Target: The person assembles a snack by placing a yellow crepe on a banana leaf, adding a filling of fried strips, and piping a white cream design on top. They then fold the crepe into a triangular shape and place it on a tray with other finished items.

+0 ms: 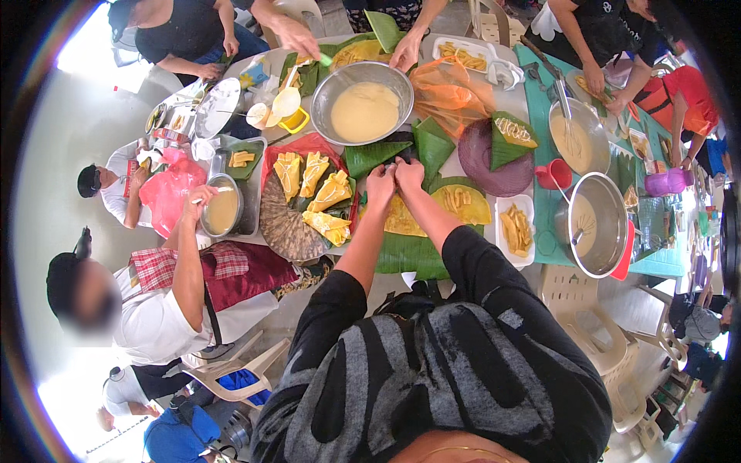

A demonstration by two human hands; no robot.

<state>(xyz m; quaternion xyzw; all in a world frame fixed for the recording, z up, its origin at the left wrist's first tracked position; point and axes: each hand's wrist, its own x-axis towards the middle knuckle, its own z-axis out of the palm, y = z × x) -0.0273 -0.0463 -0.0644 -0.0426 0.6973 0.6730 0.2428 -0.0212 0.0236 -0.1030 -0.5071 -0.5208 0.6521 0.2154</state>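
Observation:
My left hand (pixel 380 187) and my right hand (pixel 410 174) meet over the table, fingers closed together at a small dark thing I cannot make out. They are at the edge of a folded banana leaf (pixel 376 160), just below a large steel bowl of pale yellow batter (pixel 364 109). Right of my fingers stands a banana leaf cone (pixel 434 147). Under my wrists lies a yellow crepe (pixel 401 220); another crepe (pixel 463 201) with yellow strips on it is to the right. Both rest on a green banana leaf (pixel 413 258).
Left is a round woven tray (pixel 289 220) with several filled yellow wraps. A purple plate (pixel 494 158) holds a decorated leaf cone. A white tray (pixel 515 231) of strips and steel bowls with whisks (pixel 594 224) stand right. Co-workers surround the table; one stirs a pot (pixel 222 204) at left.

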